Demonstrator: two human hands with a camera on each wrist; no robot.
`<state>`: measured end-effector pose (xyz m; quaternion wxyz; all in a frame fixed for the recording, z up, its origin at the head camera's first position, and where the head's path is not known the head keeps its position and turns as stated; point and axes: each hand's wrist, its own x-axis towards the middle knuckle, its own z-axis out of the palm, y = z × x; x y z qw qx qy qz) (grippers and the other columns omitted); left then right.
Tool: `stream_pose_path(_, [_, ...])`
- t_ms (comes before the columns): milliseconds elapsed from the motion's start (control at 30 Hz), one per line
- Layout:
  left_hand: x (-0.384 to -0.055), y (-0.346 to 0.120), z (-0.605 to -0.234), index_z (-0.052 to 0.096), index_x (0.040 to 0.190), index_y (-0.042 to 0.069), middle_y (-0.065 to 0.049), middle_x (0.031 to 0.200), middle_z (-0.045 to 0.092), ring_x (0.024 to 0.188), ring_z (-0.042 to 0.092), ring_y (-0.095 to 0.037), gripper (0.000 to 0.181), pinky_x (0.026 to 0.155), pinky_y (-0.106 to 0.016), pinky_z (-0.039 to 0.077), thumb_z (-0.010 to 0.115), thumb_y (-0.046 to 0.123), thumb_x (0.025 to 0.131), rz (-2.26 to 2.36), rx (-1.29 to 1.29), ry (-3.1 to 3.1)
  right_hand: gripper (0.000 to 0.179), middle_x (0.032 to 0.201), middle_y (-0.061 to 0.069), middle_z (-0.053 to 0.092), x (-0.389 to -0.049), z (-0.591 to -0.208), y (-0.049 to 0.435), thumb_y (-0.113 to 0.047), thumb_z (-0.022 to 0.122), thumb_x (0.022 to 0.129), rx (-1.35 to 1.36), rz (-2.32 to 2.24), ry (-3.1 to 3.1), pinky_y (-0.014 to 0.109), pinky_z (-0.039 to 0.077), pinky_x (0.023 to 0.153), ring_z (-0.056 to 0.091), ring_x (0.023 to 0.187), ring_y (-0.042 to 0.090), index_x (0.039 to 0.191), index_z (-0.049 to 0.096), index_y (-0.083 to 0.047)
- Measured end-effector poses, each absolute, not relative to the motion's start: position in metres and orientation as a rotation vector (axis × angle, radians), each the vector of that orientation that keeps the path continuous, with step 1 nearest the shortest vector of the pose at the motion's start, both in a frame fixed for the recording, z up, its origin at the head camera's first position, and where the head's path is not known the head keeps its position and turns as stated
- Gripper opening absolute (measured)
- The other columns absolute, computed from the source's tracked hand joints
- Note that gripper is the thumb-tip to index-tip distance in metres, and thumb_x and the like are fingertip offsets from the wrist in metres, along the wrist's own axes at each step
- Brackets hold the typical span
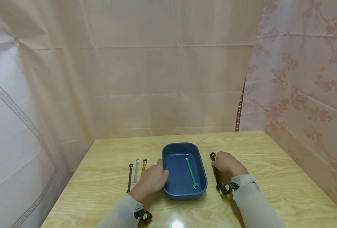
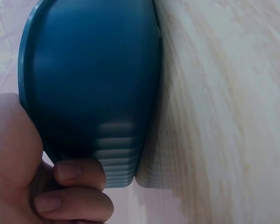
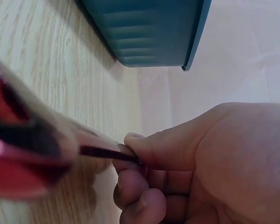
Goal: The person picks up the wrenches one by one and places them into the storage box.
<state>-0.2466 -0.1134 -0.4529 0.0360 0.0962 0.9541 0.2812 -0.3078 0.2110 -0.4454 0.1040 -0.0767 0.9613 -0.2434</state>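
A blue plastic bin stands on the table, with a green combination wrench lying inside it. My left hand grips the bin's left side, the thumb over the rim and curled fingers against the outer wall. To the right of the bin, my right hand pinches a red combination wrench by its shaft, between thumb and fingers. The open end of that red wrench looms blurred in the right wrist view. Part of its shaft is hidden behind the hand.
Left of the bin lie a purple wrench, a silver wrench and a gold wrench, the last partly covered by my left hand. Beneath everything is a wooden table, with a beige curtain behind it.
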Motion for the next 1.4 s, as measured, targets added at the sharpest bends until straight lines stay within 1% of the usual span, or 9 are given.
stream_pose_path(133, [-0.247, -0.112, -0.453, 0.029, 0.155, -0.010, -0.006, 0.078, 0.058, 0.062, 0.058, -0.018, 0.066, 0.053, -0.035, 0.042, 0.040, 0.031, 0.105, 0.867, 0.297, 2.920, 0.044, 0.058, -0.005, 0.031, -0.307, -0.445, 0.212, -0.021, 0.062, 0.101, -0.221, -0.731, 2.829, 0.029, 0.036, 0.054, 0.036, 0.051, 0.012, 0.060, 0.046, -0.016])
stream_pose_path(667, [-0.247, -0.112, -0.453, 0.033, 0.153, -0.009, -0.007, 0.080, 0.059, 0.063, 0.058, -0.018, 0.063, 0.053, -0.035, 0.042, 0.042, 0.030, 0.105, 0.848, 0.278, 2.939, 0.044, 0.054, -0.006, 0.034, -0.304, -0.435, 0.210, -0.022, 0.060, 0.102, -0.193, -0.773, 2.810, 0.025, 0.030, 0.046, 0.033, 0.047, 0.010, 0.060, 0.048, -0.016])
stream_pose_path(900, [-0.247, -0.112, -0.453, 0.033, 0.152, -0.010, -0.007, 0.079, 0.058, 0.062, 0.057, -0.019, 0.062, 0.053, -0.035, 0.042, 0.041, 0.030, 0.105, 0.849, 0.290, 2.942, 0.047, 0.051, -0.006, 0.033, -0.304, -0.431, 0.211, -0.024, 0.057, 0.104, -0.219, -0.774, 2.813, 0.024, 0.029, 0.045, 0.030, 0.044, 0.009, 0.059, 0.047, -0.016])
stream_pose_path(1100, [-0.246, -0.112, -0.453, 0.032, 0.153, -0.010, -0.005, 0.075, 0.058, 0.059, 0.057, -0.018, 0.063, 0.052, -0.034, 0.042, 0.041, 0.031, 0.105, 0.852, 0.285, 2.938, 0.047, 0.051, -0.006, 0.033, -0.306, -0.430, 0.212, -0.025, 0.058, 0.104, -0.219, -0.776, 2.819, 0.024, 0.028, 0.045, 0.031, 0.044, 0.009, 0.059, 0.047, -0.016])
stream_pose_path(1400, [-0.247, -0.112, -0.454, 0.032, 0.153, -0.010, -0.006, 0.077, 0.058, 0.062, 0.057, -0.019, 0.063, 0.054, -0.035, 0.042, 0.041, 0.031, 0.105, 0.864, 0.290, 2.938, 0.047, 0.052, -0.006, 0.034, -0.306, -0.428, 0.215, -0.025, 0.057, 0.104, -0.224, -0.798, 2.829, 0.023, 0.029, 0.045, 0.031, 0.045, 0.008, 0.059, 0.046, -0.016])
